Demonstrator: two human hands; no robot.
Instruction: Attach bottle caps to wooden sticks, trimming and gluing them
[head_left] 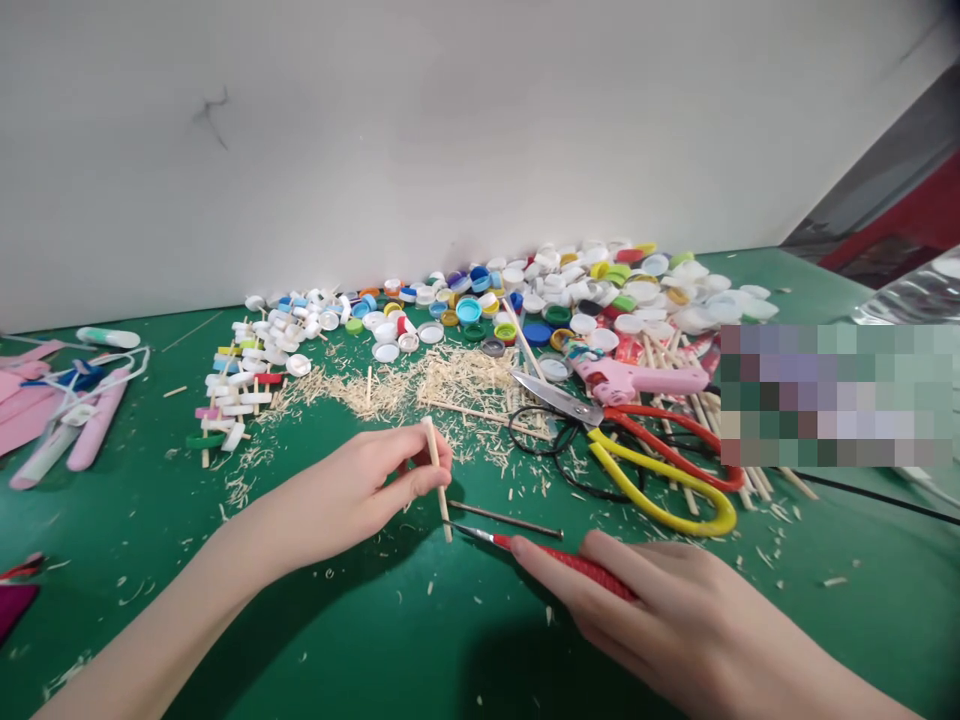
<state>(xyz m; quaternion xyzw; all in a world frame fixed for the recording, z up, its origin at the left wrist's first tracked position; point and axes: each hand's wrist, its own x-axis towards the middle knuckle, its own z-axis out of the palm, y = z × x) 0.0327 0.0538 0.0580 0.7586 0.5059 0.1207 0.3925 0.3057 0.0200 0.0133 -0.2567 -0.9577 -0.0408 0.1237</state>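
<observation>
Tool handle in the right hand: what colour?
The tool handle is red, seen in the head view.

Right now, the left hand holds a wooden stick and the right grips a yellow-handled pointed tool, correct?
The pointed tool in the right hand has a red handle, not yellow, as the head view shows; the rest stands.

Wooden stick: pale, thin, short, straight; pinched in L hand, steeply tilted w/ top leaning a bit L. Upper end sticks up past the grip, lower end pts down twd worktop; can't tell if touching. Knife: slim pointed metal blade, red textured handle, approx. half hidden by R hand gripping it. Held low, blade aimed L; tip's at stick's lower part, touching or v. close, can't tell which.
</observation>
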